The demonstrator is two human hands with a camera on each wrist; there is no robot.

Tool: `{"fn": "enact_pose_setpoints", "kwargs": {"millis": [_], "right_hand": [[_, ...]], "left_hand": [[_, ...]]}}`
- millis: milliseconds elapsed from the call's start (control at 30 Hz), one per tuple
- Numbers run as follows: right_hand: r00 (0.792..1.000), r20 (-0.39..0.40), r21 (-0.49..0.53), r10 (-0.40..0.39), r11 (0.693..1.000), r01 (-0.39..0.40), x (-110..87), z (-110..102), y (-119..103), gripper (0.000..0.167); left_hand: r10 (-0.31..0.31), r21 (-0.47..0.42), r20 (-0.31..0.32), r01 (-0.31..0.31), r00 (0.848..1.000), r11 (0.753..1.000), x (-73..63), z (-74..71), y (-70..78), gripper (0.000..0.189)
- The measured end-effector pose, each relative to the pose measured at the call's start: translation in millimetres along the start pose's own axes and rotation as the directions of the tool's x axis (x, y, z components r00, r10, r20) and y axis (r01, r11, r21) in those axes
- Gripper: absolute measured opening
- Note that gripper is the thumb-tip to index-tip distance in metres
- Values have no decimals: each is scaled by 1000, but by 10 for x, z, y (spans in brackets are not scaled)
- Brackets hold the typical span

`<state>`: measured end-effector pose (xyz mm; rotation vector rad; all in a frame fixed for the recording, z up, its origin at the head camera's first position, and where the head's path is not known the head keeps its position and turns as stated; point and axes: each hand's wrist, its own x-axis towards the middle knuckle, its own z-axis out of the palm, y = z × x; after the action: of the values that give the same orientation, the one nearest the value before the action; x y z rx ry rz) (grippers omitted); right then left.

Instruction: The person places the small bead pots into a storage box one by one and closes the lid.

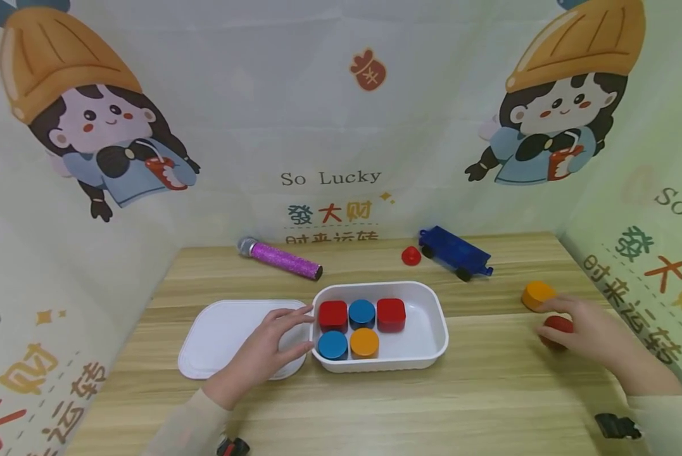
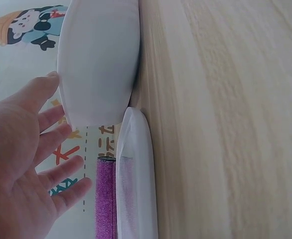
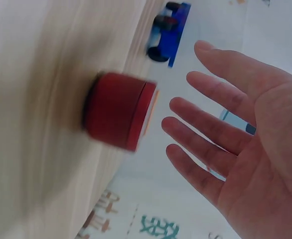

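My left hand (image 1: 269, 345) has its fingers spread at the left end of a white box (image 1: 442, 335). In the left wrist view its thumb (image 2: 46, 87) meets the box rim. The box holds two red blocks (image 1: 333, 315), two blue round blocks (image 1: 332, 345) and an orange round one (image 1: 365, 342). Over on the right, my right hand (image 1: 588, 332) reaches over a red block (image 1: 557, 332) on the table. Its fingers look relaxed in the right wrist view, with a gap between them and the red block (image 3: 116, 110). An orange round block (image 1: 537, 296) sits just beyond the fingertips.
A white lid (image 1: 221, 335) lies left of the box, partly under my left hand in the head view. Toward the back are a purple microphone (image 1: 284, 259), a small red piece (image 1: 411, 256) and a blue toy wagon (image 1: 456, 252). A printed cloth (image 1: 232, 126) hangs behind the table.
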<state>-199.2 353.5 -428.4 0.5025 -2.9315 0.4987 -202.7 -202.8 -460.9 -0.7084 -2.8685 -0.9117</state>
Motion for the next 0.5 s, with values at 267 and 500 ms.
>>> {"fn": "enact_pose_setpoints", "kwargs": {"millis": [267,500], "right_hand": [[999,-35,-38,-18,999,17,-202,26,203,37],[1000,-25,-35,9,999,-10,-243,53,264,38]], "left_hand": [[-15,-5,1,15,1000,1000,-16,21,9,45],[-13,-2,0,13,1000,1000,-1,4,10,45]]}}
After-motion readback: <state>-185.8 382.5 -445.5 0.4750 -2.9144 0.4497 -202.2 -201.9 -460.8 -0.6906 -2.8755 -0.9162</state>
